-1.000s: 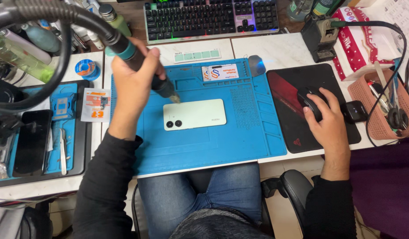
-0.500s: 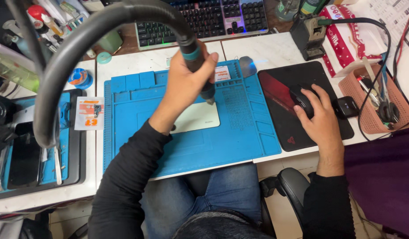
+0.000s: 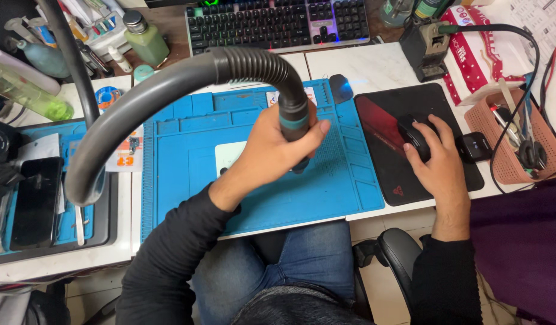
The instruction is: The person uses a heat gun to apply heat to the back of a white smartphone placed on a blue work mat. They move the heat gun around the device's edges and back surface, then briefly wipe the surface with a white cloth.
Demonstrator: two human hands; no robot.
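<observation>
- Head view: left hand (image 3: pixel 272 150) is clamped around the hot-air handpiece (image 3: pixel 294 129), its thick hose (image 3: pixel 169 90) arching over and hiding much of the pale phone (image 3: pixel 228 157) just beneath the wrist.
- Right hand (image 3: pixel 434 165) is cupped over the black mouse (image 3: pixel 413 135); beyond its knuckles stands the keyboard (image 3: pixel 278 21).

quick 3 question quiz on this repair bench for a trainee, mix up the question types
1. True or false: the right hand rests on a black mouse.
2. What does the left hand grip? A) hose nozzle B) screwdriver C) bottle
3. What colour is the mat under the pale phone?

Key: 1 true. 2 A. 3 blue.
</observation>
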